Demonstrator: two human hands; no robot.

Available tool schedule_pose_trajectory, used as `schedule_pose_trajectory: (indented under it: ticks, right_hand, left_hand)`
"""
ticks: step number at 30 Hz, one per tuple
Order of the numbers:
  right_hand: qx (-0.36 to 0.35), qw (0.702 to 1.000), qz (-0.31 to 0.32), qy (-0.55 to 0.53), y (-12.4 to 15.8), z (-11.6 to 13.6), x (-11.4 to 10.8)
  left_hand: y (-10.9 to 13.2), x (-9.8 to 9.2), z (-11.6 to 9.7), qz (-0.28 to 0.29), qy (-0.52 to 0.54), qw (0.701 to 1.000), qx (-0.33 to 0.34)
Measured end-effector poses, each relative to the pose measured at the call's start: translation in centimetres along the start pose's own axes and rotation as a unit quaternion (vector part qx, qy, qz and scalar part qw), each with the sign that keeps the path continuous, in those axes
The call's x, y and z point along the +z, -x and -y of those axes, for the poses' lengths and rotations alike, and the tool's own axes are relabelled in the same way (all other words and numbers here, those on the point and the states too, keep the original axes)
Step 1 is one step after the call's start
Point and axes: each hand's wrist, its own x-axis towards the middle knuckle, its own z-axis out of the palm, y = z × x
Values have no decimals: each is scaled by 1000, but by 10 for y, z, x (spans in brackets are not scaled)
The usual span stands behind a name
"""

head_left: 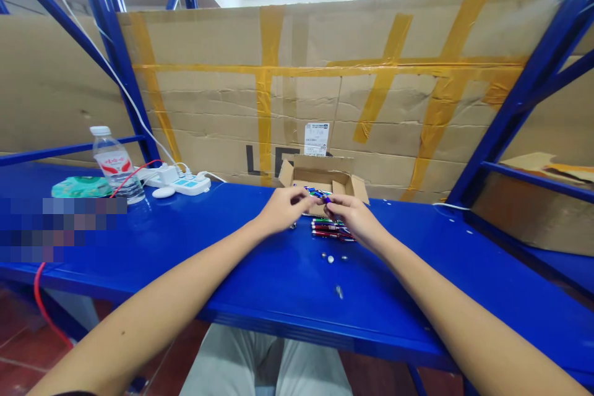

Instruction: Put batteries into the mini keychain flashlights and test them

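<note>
My left hand (286, 209) and my right hand (356, 218) meet over the table, fingertips almost together. Between them is a small, shiny blue-purple pen (327, 199), pinched by the fingers of both hands and partly covered by them. Just beneath lies a row of metallic pens (327, 230), red ones in front and green behind. An open cardboard box (320, 164) stands right behind the hands. Nearer to me, a few small silvery pieces (330, 259) and a narrow clear or metal part (339, 292) rest on the tabletop.
The blue tabletop (185, 247) ends at a tall taped cardboard panel (208, 105). At the left are a water bottle (116, 164), a white power strip (188, 184), a white oval object (163, 192) and a green packet (78, 187). Blue metal posts (515, 93) frame both sides.
</note>
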Motion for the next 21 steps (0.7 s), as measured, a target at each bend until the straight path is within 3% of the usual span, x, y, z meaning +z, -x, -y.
schedule_pose_trajectory:
  ticks: [3, 6, 9, 14, 21]
  right_hand:
    - [15, 1000, -6, 24, -1, -5, 6]
    - [-21, 994, -101, -29, -6, -11, 15]
    - [4, 989, -102, -108, -11, -12, 19]
    - [39, 987, -27, -152, -3, -2, 18]
    - [51, 996, 12, -78, 0, 1, -2]
  left_hand:
    - [4, 6, 1, -117, 60, 990, -50]
    - [22, 10, -12, -209, -33, 977, 25]
    - [37, 4, -20, -138, -90, 977, 136]
    - [38, 1, -9, -119, -113, 982, 98]
    - [48, 3, -14, 69, -171, 978, 94]
